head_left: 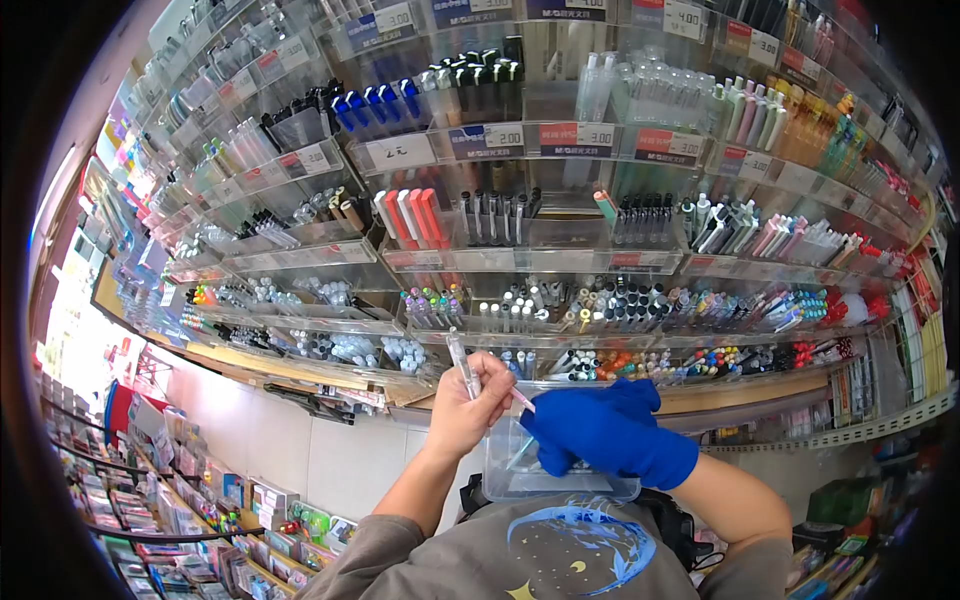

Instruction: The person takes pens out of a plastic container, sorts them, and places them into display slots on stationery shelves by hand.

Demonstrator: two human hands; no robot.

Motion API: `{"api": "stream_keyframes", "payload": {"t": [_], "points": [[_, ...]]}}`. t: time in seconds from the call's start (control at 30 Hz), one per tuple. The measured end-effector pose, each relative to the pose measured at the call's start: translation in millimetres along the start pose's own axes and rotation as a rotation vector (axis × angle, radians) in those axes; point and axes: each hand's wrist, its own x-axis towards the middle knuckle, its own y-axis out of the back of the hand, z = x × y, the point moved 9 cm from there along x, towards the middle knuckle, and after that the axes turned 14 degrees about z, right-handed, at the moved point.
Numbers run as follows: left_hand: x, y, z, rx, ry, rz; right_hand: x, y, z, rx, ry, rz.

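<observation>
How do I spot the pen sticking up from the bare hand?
Start at the big pen rack, then look near its bottom edge for the bare left hand, beside the blue-gloved right hand. The pen pokes up from that bare hand. It's pale and clear-looking, unlike the pinkish thin piece lower down, which reaches toward the right hand.

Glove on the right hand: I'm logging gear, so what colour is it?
The glove is bright blue; it shows best in the head view.

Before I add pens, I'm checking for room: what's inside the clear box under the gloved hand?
Inside the clear box, a thin pale-blue item slants near the left side; lower details are too indistinct to name. The gloved right hand covers much of the rest.
</observation>
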Motion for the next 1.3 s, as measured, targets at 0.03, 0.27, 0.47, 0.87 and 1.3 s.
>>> {"api": "stream_keyframes", "payload": {"t": [0.03,0.27,0.47,0.87,1.3], "points": [[0,1,-3,-0.016,-0.012,0.015,-3,1,-1,-0.052,0.015,0.022],[16,66,18,-0.178,-0.110,0.361,-4,20,20,-0.337,0.422,0.208],[-4,9,-23,0.393,0.049,-0.099,5,49,4,-0.143,0.378,0.380],[-31,-45,-41,0.396,0.198,-0.340,-17,23,-44,-0.495,0.847,0.421],[-36,-30,-51,0.247,0.242,-0.216,-1,73,-14,0.507,0.152,0.608]]}}
